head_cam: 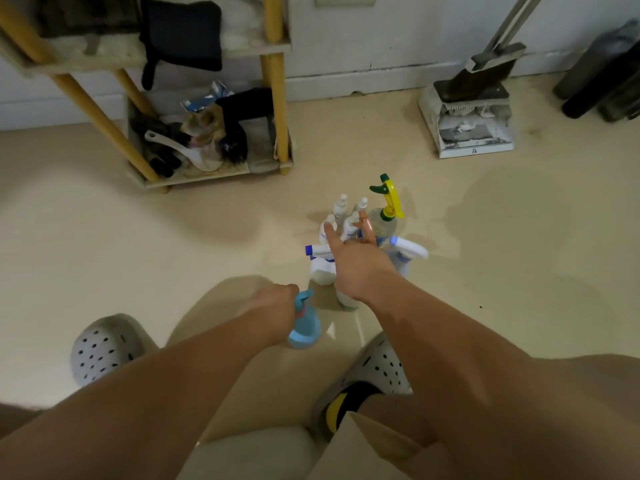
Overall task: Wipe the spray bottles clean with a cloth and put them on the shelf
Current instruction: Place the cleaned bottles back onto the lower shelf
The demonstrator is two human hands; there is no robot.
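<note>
Several spray bottles stand clustered on the floor in the head view. My left hand [273, 310] is closed around a light blue spray bottle [304, 327] at the near edge of the cluster. My right hand [353, 258] hovers over the group with its fingers spread, holding nothing. Under it are a white bottle with a blue nozzle [320, 261] and several small white bottles [341, 204]. A clear bottle with a yellow and green trigger [386, 209] stands at the far right of the group. The shelf [273, 109] with yellow legs stands at the back left. I see no cloth in either hand.
The shelf's bottom level holds a white scoop [183, 148], dark items and packets; a dark cloth [183, 36] hangs from the level above. A dustpan with a brush [467, 119] leans on the wall at the back right. My grey clogs [104, 348] flank the bottles.
</note>
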